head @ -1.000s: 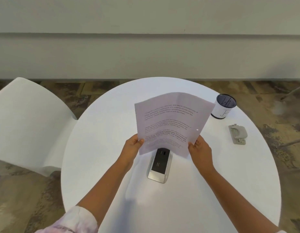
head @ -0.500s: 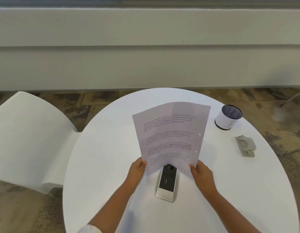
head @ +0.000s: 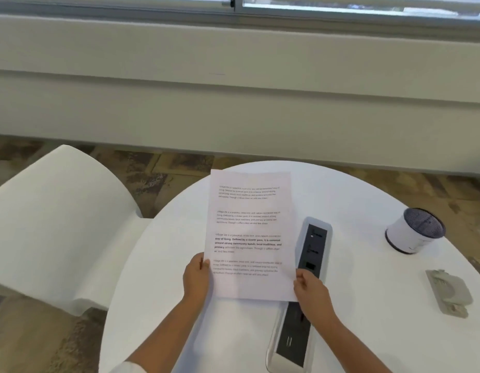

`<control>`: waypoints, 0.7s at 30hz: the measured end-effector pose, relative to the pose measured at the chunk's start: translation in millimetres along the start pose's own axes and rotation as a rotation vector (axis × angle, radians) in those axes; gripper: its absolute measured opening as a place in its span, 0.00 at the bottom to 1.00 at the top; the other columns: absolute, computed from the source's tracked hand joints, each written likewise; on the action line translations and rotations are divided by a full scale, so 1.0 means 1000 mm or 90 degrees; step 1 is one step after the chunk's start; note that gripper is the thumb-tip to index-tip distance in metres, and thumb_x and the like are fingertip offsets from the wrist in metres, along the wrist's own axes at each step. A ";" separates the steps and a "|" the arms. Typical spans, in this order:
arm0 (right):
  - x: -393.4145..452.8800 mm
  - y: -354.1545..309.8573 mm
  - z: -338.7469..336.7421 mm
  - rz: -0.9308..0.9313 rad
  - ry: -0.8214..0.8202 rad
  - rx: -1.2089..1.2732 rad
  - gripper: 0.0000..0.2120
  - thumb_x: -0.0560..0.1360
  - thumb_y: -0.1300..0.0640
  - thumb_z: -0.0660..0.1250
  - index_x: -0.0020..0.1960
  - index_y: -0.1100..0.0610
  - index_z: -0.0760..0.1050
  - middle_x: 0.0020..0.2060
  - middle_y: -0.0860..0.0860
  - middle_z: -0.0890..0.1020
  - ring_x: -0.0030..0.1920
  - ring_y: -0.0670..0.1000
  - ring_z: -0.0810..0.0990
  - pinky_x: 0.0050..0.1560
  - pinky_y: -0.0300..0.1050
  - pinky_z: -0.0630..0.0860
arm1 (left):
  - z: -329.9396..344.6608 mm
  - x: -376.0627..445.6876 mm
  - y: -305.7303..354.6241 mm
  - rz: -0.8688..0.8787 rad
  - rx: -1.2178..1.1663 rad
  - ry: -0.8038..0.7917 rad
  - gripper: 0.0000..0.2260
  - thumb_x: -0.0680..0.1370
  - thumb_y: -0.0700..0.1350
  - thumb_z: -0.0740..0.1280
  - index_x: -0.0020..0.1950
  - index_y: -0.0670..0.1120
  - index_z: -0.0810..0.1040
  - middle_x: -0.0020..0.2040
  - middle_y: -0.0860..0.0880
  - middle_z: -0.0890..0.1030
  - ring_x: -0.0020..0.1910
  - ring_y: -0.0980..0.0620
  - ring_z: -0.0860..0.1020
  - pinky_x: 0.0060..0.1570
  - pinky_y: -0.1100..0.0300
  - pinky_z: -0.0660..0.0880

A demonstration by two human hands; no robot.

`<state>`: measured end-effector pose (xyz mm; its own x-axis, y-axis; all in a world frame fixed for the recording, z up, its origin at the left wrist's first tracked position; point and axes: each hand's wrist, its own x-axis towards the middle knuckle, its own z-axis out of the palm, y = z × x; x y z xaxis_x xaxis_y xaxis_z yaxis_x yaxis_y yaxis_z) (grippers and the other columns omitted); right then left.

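Observation:
A white sheet of paper [head: 249,232] with several printed paragraphs is held over the round white table [head: 179,319]. My left hand [head: 196,275] pinches its lower left edge and my right hand [head: 311,290] pinches its lower right corner. The sheet looks nearly flat and lies left of the table's power strip [head: 308,265], with its lower right corner covering part of the strip.
A grey power strip panel runs along the table's middle. A white mesh-rimmed pen cup [head: 415,230] stands at the right, a grey hole punch [head: 448,292] nearer me. A white chair [head: 53,224] is at the left. A wall ledge and window lie beyond.
The sheet has gone from curved and tilted above the power strip to flat and shifted left of it. Both hands moved left with it. The camera view tilted up.

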<state>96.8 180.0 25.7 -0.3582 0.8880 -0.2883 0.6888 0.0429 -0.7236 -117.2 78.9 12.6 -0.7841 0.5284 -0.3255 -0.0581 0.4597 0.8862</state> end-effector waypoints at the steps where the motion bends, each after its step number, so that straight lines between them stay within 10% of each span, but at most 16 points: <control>1: 0.005 -0.003 0.006 0.005 -0.005 0.012 0.12 0.79 0.63 0.56 0.58 0.58 0.73 0.45 0.54 0.78 0.38 0.46 0.73 0.31 0.28 0.68 | -0.002 0.009 0.001 -0.001 0.013 0.015 0.10 0.79 0.36 0.57 0.55 0.39 0.76 0.51 0.42 0.79 0.49 0.45 0.75 0.51 0.55 0.70; 13: 0.059 -0.032 0.047 0.022 -0.045 0.012 0.13 0.77 0.64 0.54 0.55 0.64 0.75 0.45 0.62 0.81 0.37 0.49 0.72 0.35 0.40 0.67 | -0.013 0.090 0.013 0.024 0.079 0.072 0.14 0.78 0.35 0.60 0.62 0.41 0.76 0.53 0.39 0.80 0.53 0.44 0.76 0.53 0.61 0.67; 21: 0.078 -0.042 0.050 0.014 -0.055 0.003 0.15 0.77 0.63 0.54 0.58 0.57 0.76 0.45 0.51 0.81 0.36 0.47 0.75 0.30 0.31 0.67 | -0.012 0.112 0.013 0.040 0.109 0.061 0.14 0.78 0.36 0.61 0.64 0.40 0.74 0.58 0.39 0.79 0.59 0.43 0.75 0.58 0.60 0.67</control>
<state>8.7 224.8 2.5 -0.3971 0.8455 -0.3569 0.6937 0.0220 -0.7199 -213.8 135.6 -8.1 -0.8382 0.4939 -0.2311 0.0925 0.5464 0.8324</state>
